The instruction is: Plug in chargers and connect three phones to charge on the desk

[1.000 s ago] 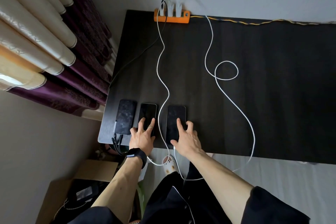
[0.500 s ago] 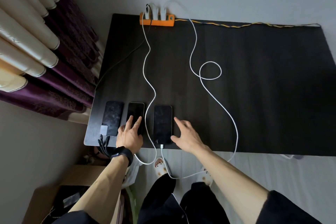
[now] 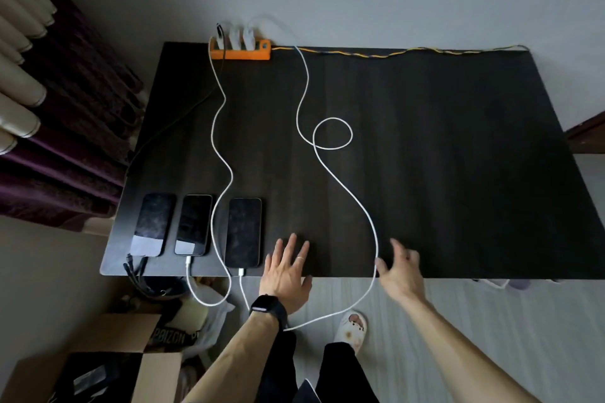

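The head camera shows three phones lying side by side near the front left corner of the desk point(image 3: 425, 141): left phone point(image 3: 152, 224), middle phone point(image 3: 193, 224) and right phone point(image 3: 244, 232). White cables point(image 3: 222, 127) run from the middle and right phones to chargers point(image 3: 234, 36) in the orange power strip point(image 3: 240, 54) at the far edge. The left hand point(image 3: 286, 268) lies flat with straight, spread fingers just right of the right phone, holding nothing. The right hand point(image 3: 399, 267) hovers with loose, parted fingers beside the looped cable point(image 3: 332, 134). I cannot tell whether it touches the cable.
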`<state>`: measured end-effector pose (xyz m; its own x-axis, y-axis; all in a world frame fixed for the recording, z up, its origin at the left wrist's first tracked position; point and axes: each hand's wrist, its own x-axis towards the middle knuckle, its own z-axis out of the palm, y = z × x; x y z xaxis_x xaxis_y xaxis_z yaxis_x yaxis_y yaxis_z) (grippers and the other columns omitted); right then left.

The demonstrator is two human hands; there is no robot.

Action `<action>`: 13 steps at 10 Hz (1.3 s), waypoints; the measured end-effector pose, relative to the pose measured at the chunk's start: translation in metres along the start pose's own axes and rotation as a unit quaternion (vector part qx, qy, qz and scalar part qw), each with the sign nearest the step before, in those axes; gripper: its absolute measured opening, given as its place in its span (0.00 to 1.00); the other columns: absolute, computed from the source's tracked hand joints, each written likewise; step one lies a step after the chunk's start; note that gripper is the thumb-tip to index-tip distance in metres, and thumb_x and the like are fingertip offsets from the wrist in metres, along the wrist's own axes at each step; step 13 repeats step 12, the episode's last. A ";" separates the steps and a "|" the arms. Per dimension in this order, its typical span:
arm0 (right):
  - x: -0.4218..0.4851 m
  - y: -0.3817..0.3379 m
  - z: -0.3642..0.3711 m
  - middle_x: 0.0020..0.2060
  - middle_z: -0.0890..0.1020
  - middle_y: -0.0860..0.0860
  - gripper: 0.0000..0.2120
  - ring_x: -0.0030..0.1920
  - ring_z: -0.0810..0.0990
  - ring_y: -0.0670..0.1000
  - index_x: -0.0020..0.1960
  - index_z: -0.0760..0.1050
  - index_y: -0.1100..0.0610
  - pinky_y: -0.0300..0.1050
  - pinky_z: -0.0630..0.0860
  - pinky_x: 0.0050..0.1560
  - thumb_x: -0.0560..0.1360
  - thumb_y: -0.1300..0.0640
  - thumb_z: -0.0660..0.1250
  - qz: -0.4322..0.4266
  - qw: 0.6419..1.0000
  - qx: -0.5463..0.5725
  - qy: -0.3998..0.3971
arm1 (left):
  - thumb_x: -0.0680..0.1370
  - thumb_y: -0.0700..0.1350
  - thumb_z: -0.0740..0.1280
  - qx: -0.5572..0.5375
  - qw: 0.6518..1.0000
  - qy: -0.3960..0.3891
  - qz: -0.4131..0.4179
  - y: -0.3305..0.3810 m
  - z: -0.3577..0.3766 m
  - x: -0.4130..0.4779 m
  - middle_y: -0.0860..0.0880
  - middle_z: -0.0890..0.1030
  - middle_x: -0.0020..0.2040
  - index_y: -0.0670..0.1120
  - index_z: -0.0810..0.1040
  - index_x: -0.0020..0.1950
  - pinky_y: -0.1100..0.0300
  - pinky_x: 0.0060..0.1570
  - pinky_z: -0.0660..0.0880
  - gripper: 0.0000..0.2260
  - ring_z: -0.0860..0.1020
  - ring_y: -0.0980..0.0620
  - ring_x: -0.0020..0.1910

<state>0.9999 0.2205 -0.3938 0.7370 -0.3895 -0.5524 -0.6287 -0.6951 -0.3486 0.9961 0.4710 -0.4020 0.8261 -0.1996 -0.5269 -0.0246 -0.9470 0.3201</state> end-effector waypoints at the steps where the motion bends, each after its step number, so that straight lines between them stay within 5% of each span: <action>1: -0.012 0.003 0.018 0.61 0.75 0.56 0.27 0.58 0.79 0.57 0.77 0.64 0.51 0.49 0.76 0.56 0.80 0.57 0.65 -0.120 0.992 -0.011 -0.028 | 0.82 0.54 0.58 -0.012 0.999 -0.033 -0.039 0.018 0.014 0.005 0.52 0.36 0.82 0.58 0.42 0.81 0.39 0.77 0.46 0.33 0.36 0.43 0.80; 2: -0.029 -0.004 0.043 0.64 0.75 0.55 0.30 0.60 0.79 0.58 0.80 0.57 0.47 0.51 0.76 0.57 0.81 0.60 0.59 -0.198 0.974 -0.088 -0.067 | 0.83 0.50 0.56 -0.038 0.998 -0.016 -0.053 0.019 0.018 0.009 0.54 0.39 0.82 0.59 0.45 0.82 0.38 0.77 0.47 0.30 0.37 0.46 0.80; 3: -0.042 -0.007 0.057 0.61 0.75 0.53 0.36 0.58 0.79 0.58 0.81 0.47 0.40 0.53 0.77 0.54 0.79 0.59 0.60 -0.273 0.935 -0.179 -0.142 | 0.84 0.57 0.53 -0.092 0.993 0.013 -0.074 0.019 0.015 0.011 0.54 0.46 0.83 0.56 0.47 0.82 0.42 0.78 0.50 0.28 0.42 0.49 0.81; 4: -0.040 -0.007 0.056 0.60 0.74 0.52 0.33 0.62 0.76 0.56 0.79 0.51 0.39 0.53 0.77 0.56 0.79 0.55 0.62 -0.328 0.902 -0.196 -0.203 | 0.82 0.64 0.52 -0.082 0.994 0.014 -0.067 0.023 0.014 0.008 0.53 0.49 0.82 0.66 0.41 0.79 0.42 0.78 0.52 0.29 0.46 0.45 0.81; 6: -0.015 0.028 0.024 0.61 0.74 0.51 0.26 0.61 0.73 0.56 0.76 0.66 0.47 0.50 0.74 0.58 0.78 0.52 0.61 -0.299 0.936 -0.175 -0.058 | 0.84 0.58 0.55 0.081 0.995 0.011 -0.064 0.020 0.022 0.002 0.51 0.42 0.83 0.66 0.45 0.79 0.38 0.76 0.51 0.27 0.44 0.43 0.81; 7: 0.002 0.056 -0.003 0.74 0.66 0.52 0.29 0.70 0.66 0.56 0.78 0.63 0.45 0.50 0.73 0.63 0.77 0.49 0.64 -0.269 0.935 -0.233 -0.007 | 0.83 0.53 0.57 0.030 0.996 0.017 -0.084 0.027 0.025 0.000 0.52 0.42 0.83 0.61 0.45 0.81 0.40 0.78 0.51 0.30 0.43 0.44 0.81; 8: 0.014 0.076 -0.021 0.80 0.54 0.48 0.32 0.76 0.58 0.54 0.80 0.56 0.42 0.51 0.69 0.69 0.78 0.50 0.63 -0.273 0.927 -0.253 -0.045 | 0.80 0.50 0.60 -0.002 0.994 0.043 -0.102 0.044 0.026 0.004 0.49 0.42 0.83 0.52 0.40 0.82 0.43 0.79 0.48 0.37 0.43 0.44 0.81; 9: 0.019 0.084 -0.031 0.81 0.55 0.48 0.30 0.77 0.57 0.53 0.79 0.58 0.43 0.51 0.67 0.72 0.79 0.49 0.61 -0.257 0.937 -0.230 -0.057 | 0.79 0.53 0.61 0.036 0.995 0.084 -0.046 0.071 0.028 0.013 0.47 0.40 0.82 0.50 0.38 0.82 0.44 0.78 0.43 0.39 0.41 0.45 0.81; 10: 0.023 0.093 -0.042 0.81 0.53 0.48 0.29 0.79 0.54 0.55 0.80 0.57 0.42 0.53 0.64 0.74 0.80 0.46 0.59 -0.219 0.950 -0.220 -0.033 | 0.80 0.56 0.58 0.068 0.994 0.078 0.036 0.106 0.033 0.027 0.51 0.37 0.81 0.54 0.40 0.82 0.45 0.77 0.40 0.36 0.40 0.47 0.81; 11: 0.025 0.103 -0.044 0.82 0.46 0.46 0.32 0.80 0.48 0.55 0.80 0.51 0.40 0.54 0.60 0.77 0.80 0.47 0.59 -0.226 0.945 -0.227 -0.057 | 0.81 0.61 0.52 0.060 0.998 0.013 0.011 0.132 0.048 0.042 0.56 0.33 0.80 0.61 0.40 0.81 0.37 0.75 0.37 0.31 0.35 0.47 0.80; 12: 0.034 0.094 -0.056 0.82 0.49 0.47 0.30 0.80 0.49 0.55 0.80 0.56 0.42 0.53 0.61 0.77 0.81 0.48 0.61 -0.223 0.951 -0.190 -0.103 | 0.82 0.63 0.49 0.059 0.997 -0.025 -0.040 0.139 0.061 0.051 0.59 0.30 0.79 0.65 0.37 0.79 0.27 0.70 0.38 0.29 0.31 0.47 0.79; 13: 0.034 0.094 -0.056 0.82 0.49 0.47 0.30 0.80 0.49 0.55 0.80 0.56 0.42 0.53 0.61 0.77 0.81 0.48 0.61 -0.223 0.951 -0.190 -0.103 | 0.82 0.63 0.49 0.059 0.997 -0.025 -0.040 0.139 0.061 0.051 0.59 0.30 0.79 0.65 0.37 0.79 0.27 0.70 0.38 0.29 0.31 0.47 0.79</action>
